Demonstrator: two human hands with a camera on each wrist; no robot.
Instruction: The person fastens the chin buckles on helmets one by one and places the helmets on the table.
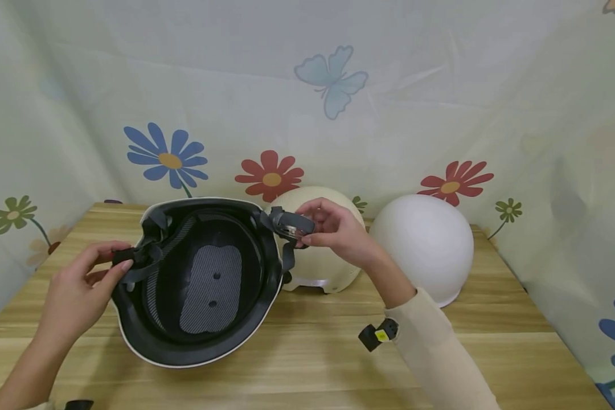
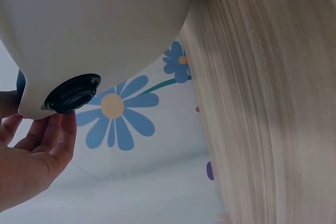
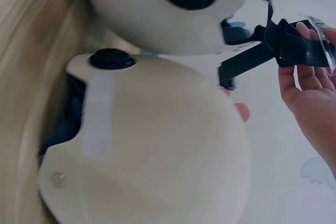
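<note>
A white helmet (image 1: 200,360) lies upside down on the left, its black lining facing up. At its left edge my left hand (image 1: 84,290) pinches a black buckle end (image 1: 123,256) on a strap between thumb and fingers. In the left wrist view the left hand (image 2: 39,150) is right by the helmet's rim, below a round black side cap (image 2: 73,94). To the right of the helmet, my right hand (image 1: 340,230) grips the other chin strap (image 1: 293,223), with its dark pad and a clear piece. The right wrist view shows that strap (image 3: 291,45) hanging from the rim.
Behind the right hand stands a cream helmet (image 1: 318,273), close to the white one. A smooth white dome-shaped helmet (image 1: 422,245) is farther right, near the right forearm. All rest on a wooden table (image 1: 307,364), with a flower-printed curtain (image 1: 225,102) behind.
</note>
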